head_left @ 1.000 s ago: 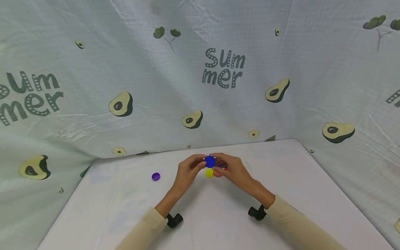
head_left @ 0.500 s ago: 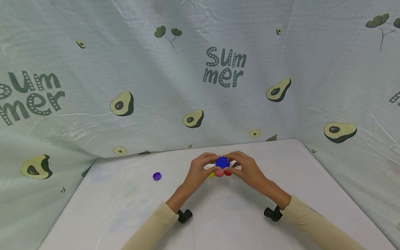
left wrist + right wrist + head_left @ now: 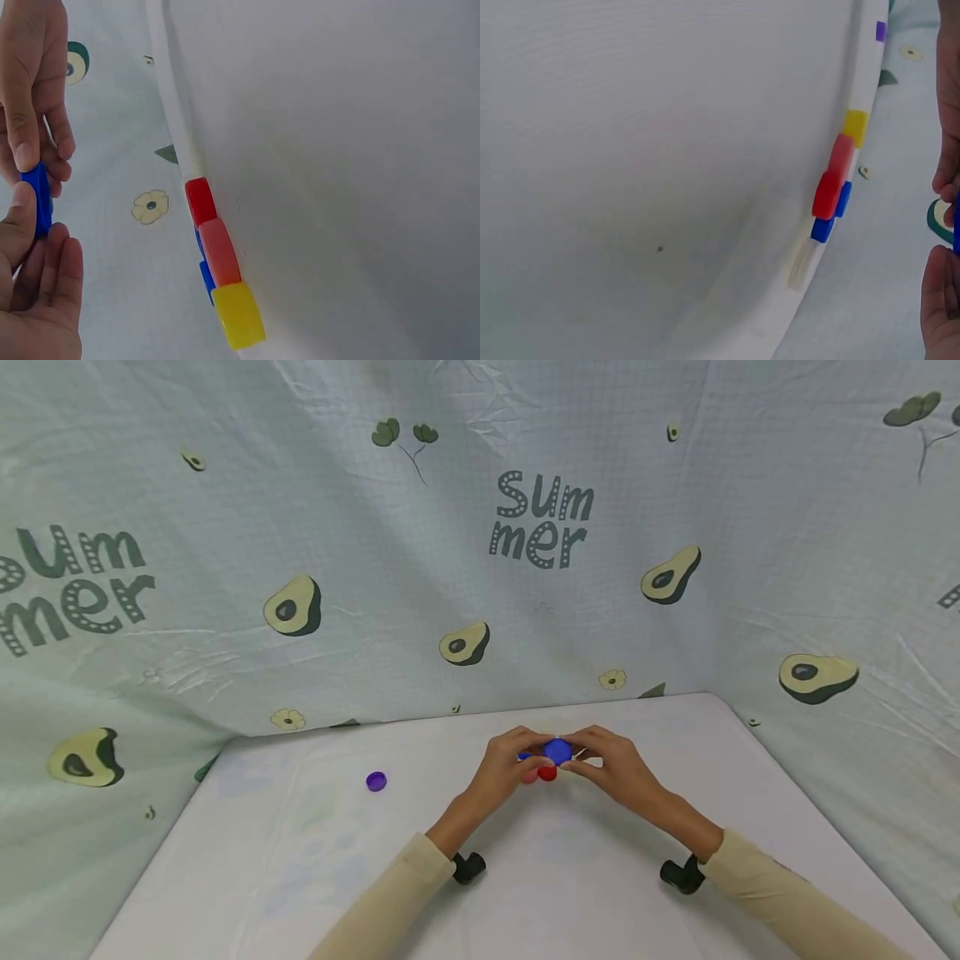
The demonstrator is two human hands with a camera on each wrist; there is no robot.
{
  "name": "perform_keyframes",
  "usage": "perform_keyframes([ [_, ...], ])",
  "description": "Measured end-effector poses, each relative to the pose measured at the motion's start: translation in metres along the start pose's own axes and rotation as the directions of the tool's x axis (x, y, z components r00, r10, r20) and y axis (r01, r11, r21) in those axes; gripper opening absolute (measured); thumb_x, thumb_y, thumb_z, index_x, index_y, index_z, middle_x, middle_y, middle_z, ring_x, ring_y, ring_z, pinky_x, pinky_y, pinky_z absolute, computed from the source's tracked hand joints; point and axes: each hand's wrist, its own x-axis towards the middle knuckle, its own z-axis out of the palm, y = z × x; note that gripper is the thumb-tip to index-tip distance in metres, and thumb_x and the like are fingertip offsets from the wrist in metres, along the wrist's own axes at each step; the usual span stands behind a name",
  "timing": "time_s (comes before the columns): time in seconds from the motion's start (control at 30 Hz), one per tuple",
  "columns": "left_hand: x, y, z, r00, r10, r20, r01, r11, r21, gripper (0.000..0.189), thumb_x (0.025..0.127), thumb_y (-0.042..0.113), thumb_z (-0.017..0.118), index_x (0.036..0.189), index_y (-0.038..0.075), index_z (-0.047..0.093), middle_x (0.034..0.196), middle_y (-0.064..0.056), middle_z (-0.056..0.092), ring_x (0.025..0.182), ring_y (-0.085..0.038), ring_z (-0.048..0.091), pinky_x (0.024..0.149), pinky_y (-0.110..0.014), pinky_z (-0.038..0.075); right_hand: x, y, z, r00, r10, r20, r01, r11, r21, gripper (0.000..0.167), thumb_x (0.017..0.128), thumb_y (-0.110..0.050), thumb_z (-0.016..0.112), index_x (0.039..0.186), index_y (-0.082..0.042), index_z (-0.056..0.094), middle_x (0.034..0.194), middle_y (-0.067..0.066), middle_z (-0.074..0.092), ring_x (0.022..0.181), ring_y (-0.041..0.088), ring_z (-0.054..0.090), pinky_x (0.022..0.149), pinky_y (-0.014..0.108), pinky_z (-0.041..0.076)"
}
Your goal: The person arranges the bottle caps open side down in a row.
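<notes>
Both hands hold one round blue cap (image 3: 558, 752) between them, raised over the far part of the table. My left hand (image 3: 501, 772) pinches its left edge between thumb and fingers, and my right hand (image 3: 618, 770) pinches the opposite edge. Seen edge-on in the left wrist view, the cap (image 3: 39, 199) sits between the two thumbs. Beyond the hands a red cap (image 3: 200, 201), a pink cap (image 3: 220, 253) and a yellow cap (image 3: 240, 315) stand close together, with blue pieces (image 3: 208, 281) behind them. The hands partly hide this group in the head view.
A purple cap (image 3: 377, 782), hollow side up, lies on the white table (image 3: 315, 860) to the left of the hands. A pale beige piece (image 3: 802, 264) lies beside the group in the right wrist view. A printed cloth (image 3: 360, 543) hangs behind the table.
Both hands have shifted to the right with the blue cap between them. Its face has tilted on the way. The purple cap has stayed where it was.
</notes>
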Motion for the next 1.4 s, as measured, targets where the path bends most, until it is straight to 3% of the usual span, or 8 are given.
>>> perform_keyframes([
  [0.13,0.002,0.003,0.005,0.997,-0.06,0.037,0.06,0.998,0.002,0.036,0.093,0.014,0.073,0.127,0.002,0.069,0.108,-0.009,0.065,0.099,-0.019,0.066,0.089,-0.024,0.057,-0.003,0.003,-0.001,1.0,0.024,-0.011,-0.024,1.0,-0.015,0.039,0.083,-0.004,0.082,0.12,-0.001,0.071,0.109,0.006,0.068,0.092,0.02,0.072,0.081,0.036,0.061],
  [0.27,0.003,0.006,0.008,0.994,-0.076,0.079,0.073,0.997,0.037,0.036,0.095,0.016,0.07,0.128,0.002,0.067,0.105,-0.007,0.061,0.096,-0.015,0.064,0.082,-0.016,0.054,-0.005,0.003,-0.002,0.999,0.04,-0.001,-0.04,0.999,-0.017,0.037,0.084,-0.007,0.081,0.119,-0.001,0.071,0.108,0.007,0.068,0.092,0.021,0.073,0.081,0.041,0.061],
  [0.63,0.02,0.008,0.024,0.984,-0.105,0.147,0.098,0.994,0.053,0.036,0.096,0.013,0.069,0.129,-0.002,0.065,0.109,-0.013,0.065,0.099,-0.021,0.068,0.086,-0.017,0.054,-0.016,0.013,-0.01,0.996,0.087,-0.019,-0.089,0.992,-0.095,0.034,0.083,-0.003,0.082,0.115,0.003,0.072,0.103,0.009,0.067,0.088,0.023,0.073,0.08,0.037,0.061],
  [0.8,0.024,0.005,0.032,0.979,-0.134,0.155,0.129,0.991,0.044,0.034,0.096,0.011,0.07,0.127,-0.002,0.066,0.106,-0.013,0.064,0.096,-0.021,0.069,0.073,-0.016,0.055,-0.021,0.021,-0.007,0.992,0.125,-0.025,-0.126,0.989,-0.083,0.034,0.084,-0.003,0.08,0.116,0.006,0.071,0.103,0.012,0.067,0.088,0.024,0.073,0.08,0.036,0.062],
  [0.93,0.025,0.005,0.034,0.972,-0.152,0.179,0.142,0.987,0.069,0.031,0.097,0.011,0.069,0.126,-0.002,0.067,0.105,-0.012,0.065,0.094,-0.017,0.067,0.071,-0.015,0.053,-0.025,0.024,-0.004,0.99,0.138,-0.021,-0.139,0.989,-0.057,0.033,0.086,-0.003,0.079,0.116,0.007,0.07,0.103,0.013,0.067,0.088,0.025,0.073,0.08,0.034,0.061],
  [1.07,0.029,0.005,0.035,0.964,-0.176,0.198,0.164,0.984,0.073,0.031,0.098,0.011,0.068,0.126,-0.001,0.067,0.104,-0.011,0.065,0.081,-0.01,0.062,0.067,-0.014,0.051,-0.025,0.025,-0.007,0.99,0.137,-0.015,-0.138,0.988,-0.065,0.032,0.087,-0.004,0.078,0.115,0.007,0.071,0.102,0.012,0.067,0.088,0.025,0.072,0.079,0.034,0.061],
  [1.23,0.03,0.0,0.037,0.959,-0.217,0.181,0.213,0.976,0.04,0.032,0.097,0.012,0.068,0.127,0.0,0.067,0.104,-0.011,0.066,0.072,-0.007,0.058,0.061,-0.015,0.049,-0.02,0.025,-0.008,0.987,0.163,0.008,-0.162,0.985,-0.065,0.031,0.086,-0.002,0.078,0.115,0.008,0.071,0.101,0.013,0.068,0.089,0.027,0.072,0.081,0.035,0.061],
  [1.4,0.031,-0.003,0.038,0.957,-0.247,0.15,0.243,0.969,0.045,0.032,0.094,0.011,0.072,0.124,0.0,0.069,0.105,-0.01,0.067,0.082,-0.011,0.066,0.069,-0.017,0.054,-0.017,0.028,-0.006,0.972,0.231,0.028,-0.23,0.972,-0.046,0.032,0.088,-0.005,0.078,0.117,0.006,0.071,0.102,0.013,0.069,0.09,0.026,0.073,0.08,0.031,0.061],
])
